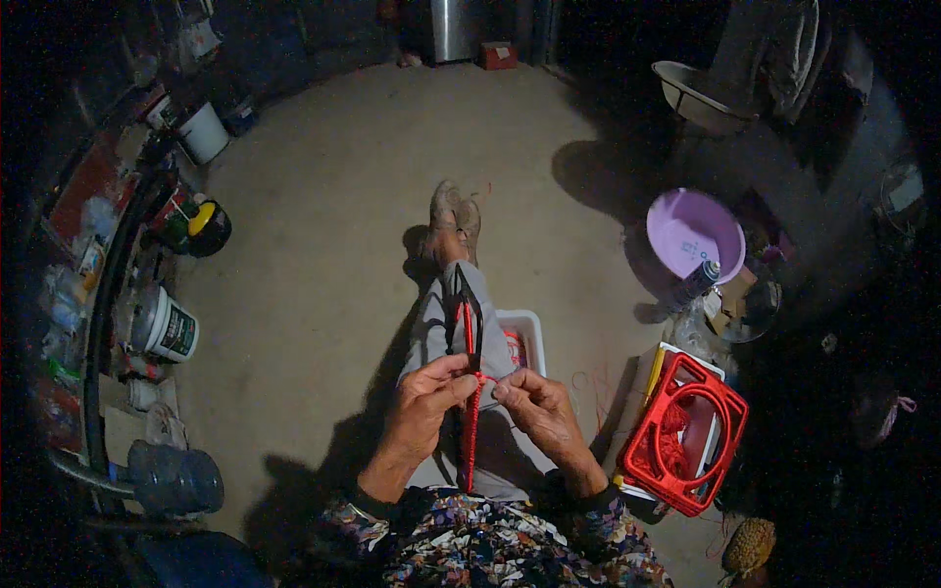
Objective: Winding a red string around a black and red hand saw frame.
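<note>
A red braided cord (471, 446) runs down the middle over my lap, between my hands and my flowered top. My left hand (417, 407) is closed, pinching the cord at its upper part between thumb and finger. To the right, my right hand (541, 412) is closed in a pinch on a thin red strand that comes off the cord. A black strap (477, 328) stretches from my hands up over my grey trousers, with more red cord (468, 323) alongside it. How the strap and cord join is hidden by my fingers.
Beside my right leg stands a white tub (534, 328) holding something red. Farther right are a red plastic frame (725, 461) over red yarn (668, 446), a spray can (698, 279) and a purple basin (691, 230). Buckets (176, 328) and a large water bottle (178, 477) line the left.
</note>
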The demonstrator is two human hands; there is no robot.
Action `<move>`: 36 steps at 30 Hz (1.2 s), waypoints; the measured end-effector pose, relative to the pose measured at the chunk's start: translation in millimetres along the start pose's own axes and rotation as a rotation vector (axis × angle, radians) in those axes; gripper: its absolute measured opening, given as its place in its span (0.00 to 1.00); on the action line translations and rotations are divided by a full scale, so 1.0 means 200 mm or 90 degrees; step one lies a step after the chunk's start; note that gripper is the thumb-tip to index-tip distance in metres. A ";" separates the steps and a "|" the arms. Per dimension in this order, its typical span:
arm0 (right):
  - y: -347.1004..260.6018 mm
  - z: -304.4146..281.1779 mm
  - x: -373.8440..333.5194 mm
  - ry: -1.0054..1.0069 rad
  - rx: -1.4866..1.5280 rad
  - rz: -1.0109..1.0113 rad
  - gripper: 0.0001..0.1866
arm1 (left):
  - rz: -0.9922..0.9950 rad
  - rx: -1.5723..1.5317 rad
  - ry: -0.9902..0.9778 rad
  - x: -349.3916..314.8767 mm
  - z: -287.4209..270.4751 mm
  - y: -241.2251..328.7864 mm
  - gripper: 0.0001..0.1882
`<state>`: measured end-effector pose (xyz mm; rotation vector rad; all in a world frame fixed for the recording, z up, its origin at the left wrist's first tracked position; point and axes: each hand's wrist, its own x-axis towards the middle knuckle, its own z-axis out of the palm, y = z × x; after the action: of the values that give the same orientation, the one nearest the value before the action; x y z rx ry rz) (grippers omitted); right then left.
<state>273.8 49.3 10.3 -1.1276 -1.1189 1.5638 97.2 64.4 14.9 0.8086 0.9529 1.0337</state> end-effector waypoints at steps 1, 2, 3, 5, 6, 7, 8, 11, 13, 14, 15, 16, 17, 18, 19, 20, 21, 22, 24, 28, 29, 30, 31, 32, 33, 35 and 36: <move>-0.03 0.01 -0.02 -0.007 0.021 0.022 0.09 | 0.004 -0.018 -0.010 0.00 -0.01 -0.01 0.18; -0.05 0.00 -0.03 -0.006 0.040 0.046 0.08 | -0.008 -0.021 -0.027 0.01 -0.01 -0.01 0.18; -0.05 -0.02 -0.04 -0.018 0.063 0.032 0.08 | -0.020 -0.024 -0.043 0.01 0.00 -0.01 0.17; -0.04 -0.04 -0.04 -0.045 0.110 0.003 0.09 | -0.043 -0.024 -0.067 0.02 0.01 0.00 0.16; -0.06 -0.03 -0.05 -0.040 0.088 0.011 0.09 | -0.055 -0.022 -0.076 0.02 0.03 0.03 0.16; -0.10 -0.01 -0.06 -0.038 0.070 0.023 0.09 | -0.071 -0.019 -0.079 0.02 0.03 0.04 0.16; -0.13 0.02 -0.06 -0.036 0.052 0.036 0.09 | -0.052 -0.024 -0.071 0.02 0.02 0.02 0.15; -0.17 0.09 -0.06 -0.041 -0.035 -0.066 0.07 | -0.010 -0.043 -0.066 0.02 0.02 -0.02 0.14; -0.18 0.12 -0.07 -0.041 -0.042 -0.046 0.08 | -0.010 -0.054 -0.079 0.03 0.00 -0.02 0.15; -0.15 0.11 -0.07 -0.044 -0.011 -0.023 0.08 | -0.023 -0.053 -0.069 0.02 -0.01 -0.03 0.14; -0.14 0.10 -0.07 -0.047 0.014 -0.011 0.09 | -0.027 -0.050 -0.064 0.02 -0.02 -0.02 0.14; -0.14 0.08 -0.06 -0.027 -0.048 -0.033 0.09 | -0.030 -0.048 -0.059 0.01 -0.02 -0.01 0.14; -0.14 0.05 -0.05 -0.006 -0.110 -0.055 0.09 | -0.032 -0.047 -0.061 0.01 -0.04 0.00 0.14; -0.14 0.01 -0.06 0.016 -0.171 -0.076 0.09 | -0.034 -0.046 -0.062 0.00 -0.05 0.00 0.15; -0.16 -0.04 -0.07 0.034 -0.151 -0.049 0.09 | -0.031 -0.045 -0.065 0.00 -0.06 0.01 0.15; -0.19 -0.09 -0.08 0.051 -0.130 -0.022 0.09 | 0.000 -0.038 -0.038 0.00 -0.07 0.00 0.15; -0.20 -0.13 -0.10 0.064 -0.105 0.008 0.10 | 0.031 -0.030 -0.005 -0.01 -0.09 -0.01 0.15; -0.21 -0.16 -0.09 0.081 -0.183 -0.034 0.10 | 0.061 -0.022 0.029 -0.02 -0.12 -0.01 0.15; -0.22 -0.23 -0.05 0.130 -0.345 -0.117 0.10 | 0.091 0.014 0.040 -0.01 -0.14 0.02 0.15; -0.42 -0.15 -0.03 -0.079 -0.314 -0.083 0.05 | 0.162 0.091 0.049 -0.03 -0.11 0.18 0.16; -0.45 -0.12 -0.02 -0.131 -0.313 -0.102 0.05 | 0.177 0.119 0.034 -0.03 -0.07 0.22 0.17; -0.46 -0.09 0.00 -0.192 -0.307 -0.119 0.05 | 0.167 0.125 -0.015 -0.04 -0.02 0.29 0.17; -0.48 -0.07 0.02 -0.253 -0.301 -0.137 0.05 | 0.157 0.132 -0.064 -0.06 0.05 0.36 0.17; -0.55 -0.03 0.02 -0.264 -0.369 -0.165 0.06 | 0.148 0.139 -0.112 -0.06 0.09 0.40 0.17; -0.55 -0.02 0.05 -0.260 -0.344 -0.175 0.06 | 0.119 0.111 -0.145 -0.06 0.11 0.40 0.16; -0.54 -0.01 0.10 -0.252 -0.291 -0.197 0.07 | 0.061 0.058 -0.209 -0.05 0.15 0.42 0.13; -0.55 -0.01 0.10 -0.235 -0.289 -0.215 0.07 | 0.065 0.115 -0.203 -0.02 0.12 0.39 0.12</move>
<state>287.5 91.6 113.5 -0.8802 -1.8784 1.3112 93.6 83.5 95.3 1.1449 0.7436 0.8794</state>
